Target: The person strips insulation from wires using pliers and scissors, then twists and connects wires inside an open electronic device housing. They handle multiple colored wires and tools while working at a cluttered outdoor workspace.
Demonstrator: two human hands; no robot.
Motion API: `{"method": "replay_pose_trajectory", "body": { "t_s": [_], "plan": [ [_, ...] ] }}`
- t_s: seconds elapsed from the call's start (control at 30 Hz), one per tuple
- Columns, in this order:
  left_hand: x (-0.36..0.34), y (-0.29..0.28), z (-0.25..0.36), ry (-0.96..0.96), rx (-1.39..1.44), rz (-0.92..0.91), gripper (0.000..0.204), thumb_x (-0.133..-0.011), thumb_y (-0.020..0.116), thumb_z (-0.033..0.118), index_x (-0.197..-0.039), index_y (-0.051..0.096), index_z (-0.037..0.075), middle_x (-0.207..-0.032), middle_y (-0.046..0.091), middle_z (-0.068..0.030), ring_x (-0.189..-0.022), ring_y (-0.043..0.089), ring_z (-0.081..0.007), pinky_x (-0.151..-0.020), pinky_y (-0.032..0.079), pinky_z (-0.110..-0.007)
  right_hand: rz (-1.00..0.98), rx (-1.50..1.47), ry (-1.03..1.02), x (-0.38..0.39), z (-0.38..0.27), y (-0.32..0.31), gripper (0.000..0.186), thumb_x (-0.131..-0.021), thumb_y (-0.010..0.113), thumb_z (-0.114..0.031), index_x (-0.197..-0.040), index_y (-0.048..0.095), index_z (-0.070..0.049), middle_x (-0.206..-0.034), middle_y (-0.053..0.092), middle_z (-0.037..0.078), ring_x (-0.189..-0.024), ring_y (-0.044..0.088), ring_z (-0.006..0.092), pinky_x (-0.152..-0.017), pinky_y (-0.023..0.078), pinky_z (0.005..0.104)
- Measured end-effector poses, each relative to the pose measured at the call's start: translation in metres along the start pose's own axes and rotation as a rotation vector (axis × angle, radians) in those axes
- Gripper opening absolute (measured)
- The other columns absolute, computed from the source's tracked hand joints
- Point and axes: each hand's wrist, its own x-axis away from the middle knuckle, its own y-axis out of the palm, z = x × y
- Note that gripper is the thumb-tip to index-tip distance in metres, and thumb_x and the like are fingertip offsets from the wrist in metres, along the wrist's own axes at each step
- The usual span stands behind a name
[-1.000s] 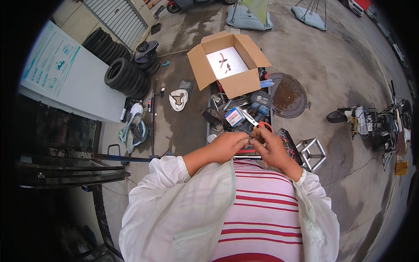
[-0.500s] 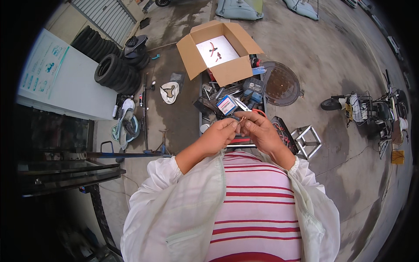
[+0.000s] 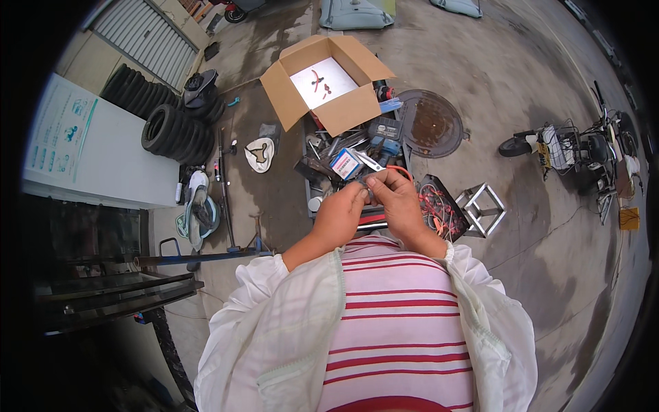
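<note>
My left hand [image 3: 340,210] and my right hand [image 3: 401,206] meet in front of my chest, fingertips pinched together. Between them is a thin, dark wire, almost wholly covered by the fingers. Just beyond the hands lies a heap of tools, with a small white, blue and red carton [image 3: 345,164] on top. A dark battery pack [image 3: 386,129] sits behind it to the right. Past the tools stands an open cardboard box [image 3: 347,115]; short red cable pieces [image 3: 317,81] lie on its white inside.
To my right are a black tray with tangled red wires [image 3: 439,204], a square metal frame [image 3: 484,211], a round manhole cover [image 3: 431,127] and a parked two-wheeler [image 3: 583,161]. Stacked tyres [image 3: 168,134] and a long blue metal bar [image 3: 199,257] are on the left.
My fingers have drawn closer together, and the copper-coloured strand that showed between them is now hidden. The view has shifted slightly; the box and tools appear further left.
</note>
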Motion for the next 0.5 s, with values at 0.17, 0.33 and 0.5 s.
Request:
{"method": "replay_pose_trajectory", "body": {
  "t_s": [0.17,0.33,0.5],
  "plan": [
    [-0.002,-0.038,0.015,-0.764,1.146,-0.552,0.025,-0.106,0.040,0.029,-0.094,0.050,0.009,-0.065,0.032,0.0071,-0.049,0.023,-0.0037,-0.043,0.019,-0.020,-0.366,-0.034,0.113,0.001,-0.025,-0.017,0.024,-0.098,0.057,-0.014,-0.113,0.065,0.004,-0.089,0.065,0.004,-0.077,0.056,0.0099,-0.070,0.045,0.0219],
    [-0.009,-0.033,0.012,-0.690,1.189,-0.594,0.023,-0.104,0.045,0.025,-0.095,0.055,0.006,-0.065,0.041,0.0047,-0.054,0.034,-0.0051,-0.049,0.031,-0.020,-0.197,-0.264,0.067,-0.007,-0.008,-0.023,0.015,-0.096,0.062,-0.014,-0.098,0.065,0.000,-0.079,0.061,0.002,-0.071,0.054,0.0083,-0.064,0.044,0.0211],
    [-0.007,-0.029,0.009,-0.519,0.627,-0.497,0.022,-0.097,0.059,0.017,-0.103,0.068,-0.002,-0.087,0.066,-0.0056,-0.078,0.060,-0.0113,-0.075,0.049,-0.024,-0.128,-0.270,0.021,-0.012,-0.006,-0.028,0.013,-0.095,0.062,-0.014,-0.096,0.061,-0.001,-0.080,0.056,0.001,-0.072,0.054,0.0119,-0.065,0.045,0.0258]
  ]
}}
